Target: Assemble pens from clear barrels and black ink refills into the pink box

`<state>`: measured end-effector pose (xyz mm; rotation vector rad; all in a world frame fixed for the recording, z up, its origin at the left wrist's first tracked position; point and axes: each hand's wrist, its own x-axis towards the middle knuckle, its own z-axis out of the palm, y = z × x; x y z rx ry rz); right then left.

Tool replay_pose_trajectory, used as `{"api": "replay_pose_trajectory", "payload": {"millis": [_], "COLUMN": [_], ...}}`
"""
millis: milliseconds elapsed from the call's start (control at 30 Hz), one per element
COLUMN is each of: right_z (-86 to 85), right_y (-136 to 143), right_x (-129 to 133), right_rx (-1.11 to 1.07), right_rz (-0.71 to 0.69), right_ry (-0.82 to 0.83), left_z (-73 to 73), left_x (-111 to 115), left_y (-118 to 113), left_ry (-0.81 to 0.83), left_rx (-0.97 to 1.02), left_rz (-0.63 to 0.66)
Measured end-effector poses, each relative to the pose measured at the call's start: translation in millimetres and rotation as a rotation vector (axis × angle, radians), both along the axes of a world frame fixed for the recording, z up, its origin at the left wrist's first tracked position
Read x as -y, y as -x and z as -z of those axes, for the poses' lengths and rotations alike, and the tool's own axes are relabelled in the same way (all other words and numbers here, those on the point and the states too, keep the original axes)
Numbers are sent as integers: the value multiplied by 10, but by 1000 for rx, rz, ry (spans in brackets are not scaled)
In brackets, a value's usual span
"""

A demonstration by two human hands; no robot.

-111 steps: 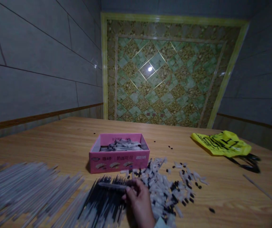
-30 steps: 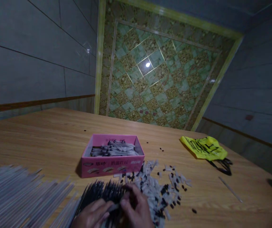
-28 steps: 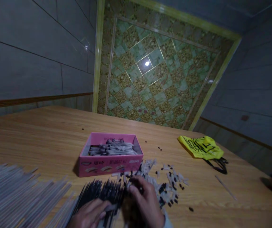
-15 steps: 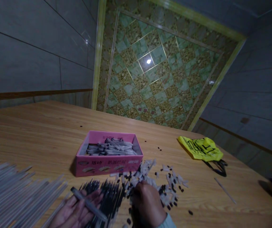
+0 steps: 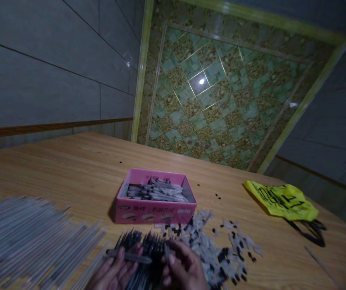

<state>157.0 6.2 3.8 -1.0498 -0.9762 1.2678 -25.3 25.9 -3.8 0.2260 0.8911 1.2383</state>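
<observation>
My left hand (image 5: 117,268), palm up, has its thumb and fingers closed on a translucent grey pen (image 5: 136,258) with a black end. To its right, my right hand (image 5: 185,266) pinches a small translucent piece (image 5: 167,253), whose exact kind is too blurred to tell. Beneath and between both hands lie dark, thin pen refills (image 5: 153,243) with their tips pointing away from me. A heap of small translucent pieces and black plugs (image 5: 201,243) spreads beside my right hand. Just beyond stands a pink box (image 5: 155,213) holding many assembled pens (image 5: 161,190).
Many clear tubes (image 5: 25,237) lie in a wide layer on the left of the wooden table (image 5: 79,173). On the right are a yellow bag (image 5: 281,200) with black straps and a single thin stick (image 5: 320,264). A few black bits are scattered farther back.
My right hand has risen from the heap and moved left towards the pen, now with a small piece pinched in it. My left hand still holds the pen, turned more level. The view has shifted left.
</observation>
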Motion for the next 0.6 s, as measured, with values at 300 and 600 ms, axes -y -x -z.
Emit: {"api": "replay_pose_trajectory", "payload": {"millis": [300, 600], "right_z": [95, 239], "right_y": [131, 160], "right_x": [31, 52], "right_rx": [-356, 280], "right_rz": [-52, 64], "right_ry": [139, -288], "left_z": [-54, 7], "left_x": [10, -2], "left_y": [-34, -28], "left_ry": [17, 5], "left_rx": [-67, -123], "left_rz": [6, -51]}}
